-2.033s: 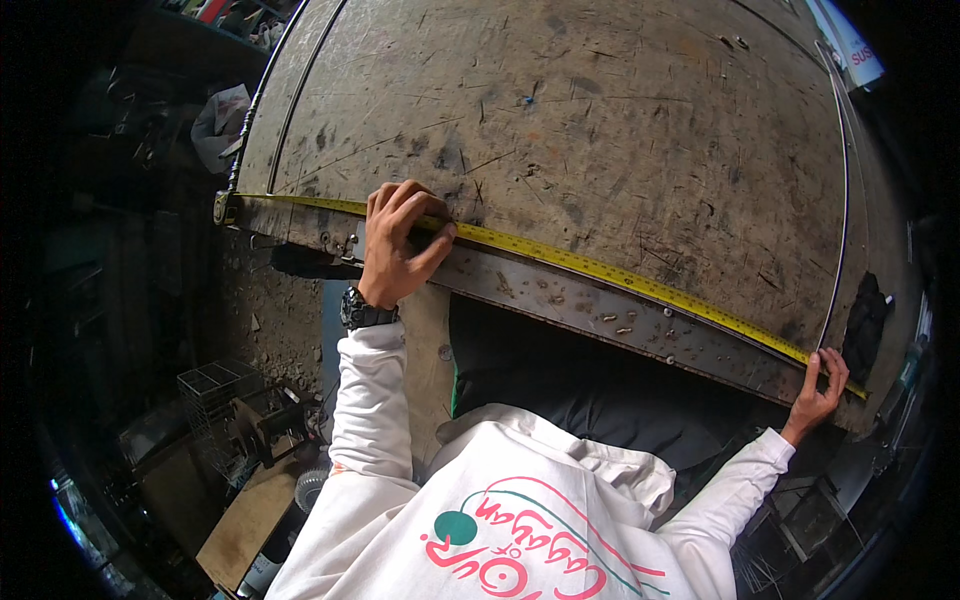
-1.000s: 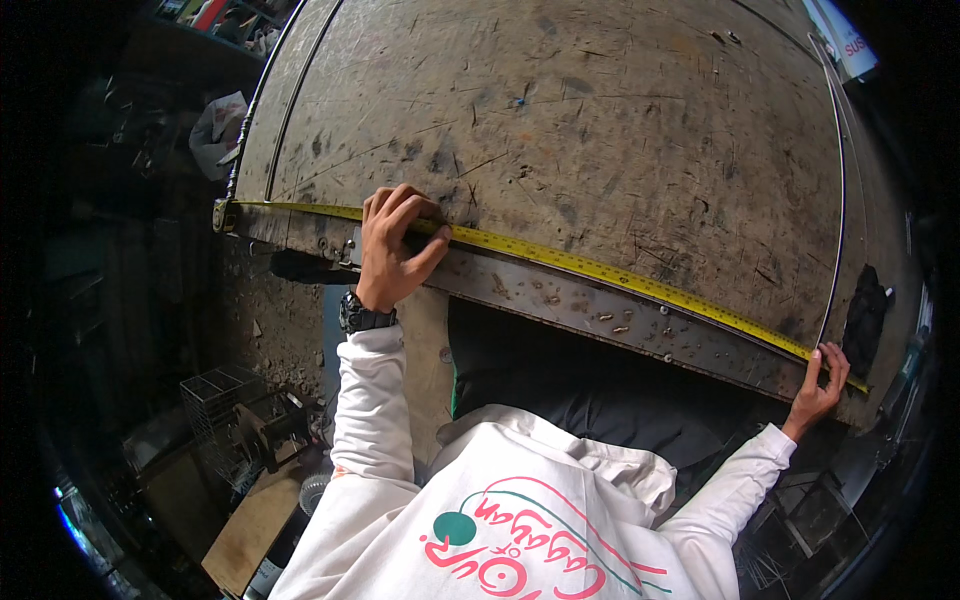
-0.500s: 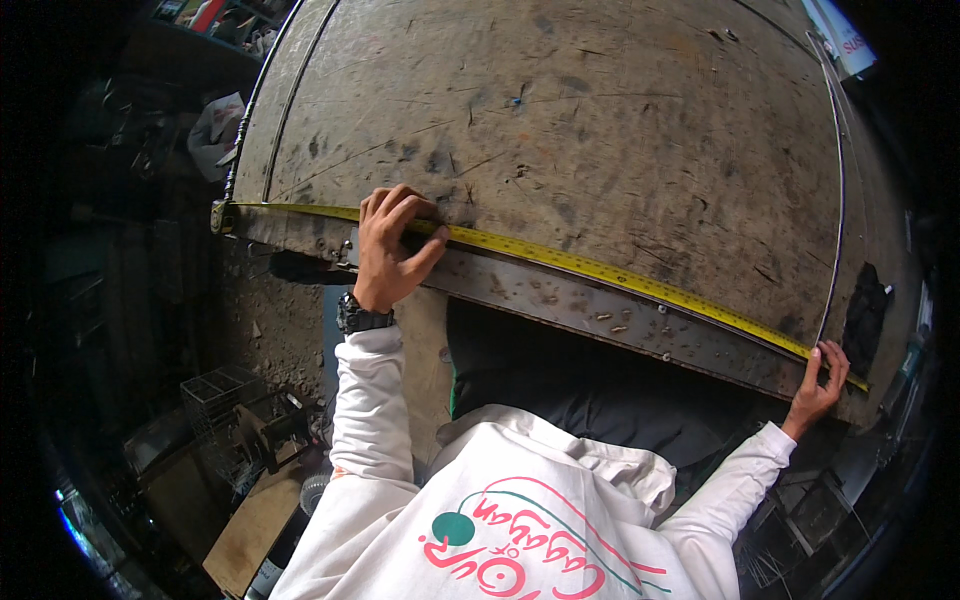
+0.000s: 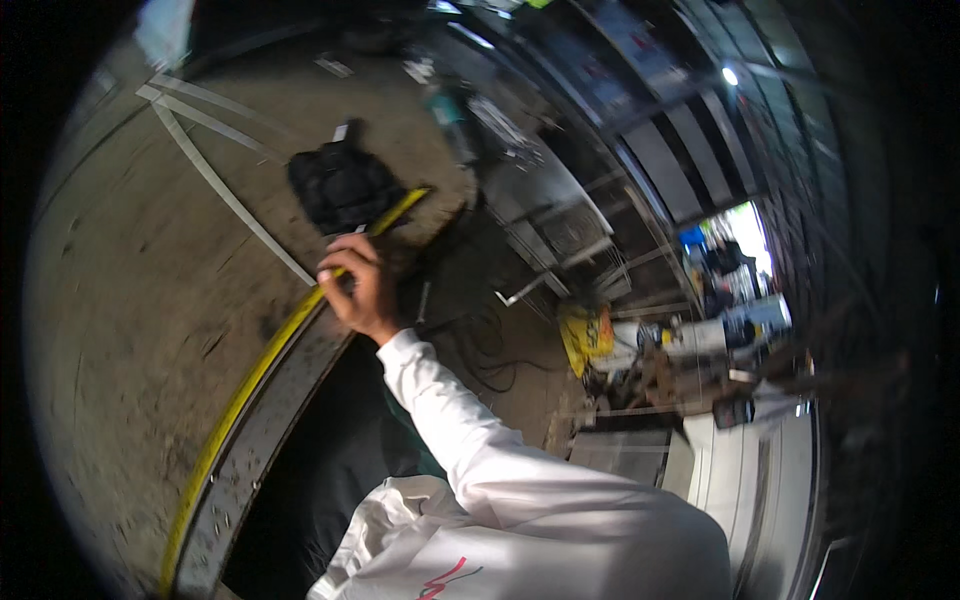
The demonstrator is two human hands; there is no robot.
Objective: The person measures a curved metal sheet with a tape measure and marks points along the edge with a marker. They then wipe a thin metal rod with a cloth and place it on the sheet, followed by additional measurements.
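Yellow tape measure point(image 4: 262, 368) pinched by right hand point(image 4: 360, 288), worn table point(image 4: 130, 300)

Your one view comes from the head camera, looking down and turned to your right along the worn grey metal sheet point(image 4: 130, 290), with its edge curving through the fisheye. It sits close over your white-sleeved right arm point(image 4: 450, 420), and beyond it takes in the cluttered workshop floor point(image 4: 520, 330).
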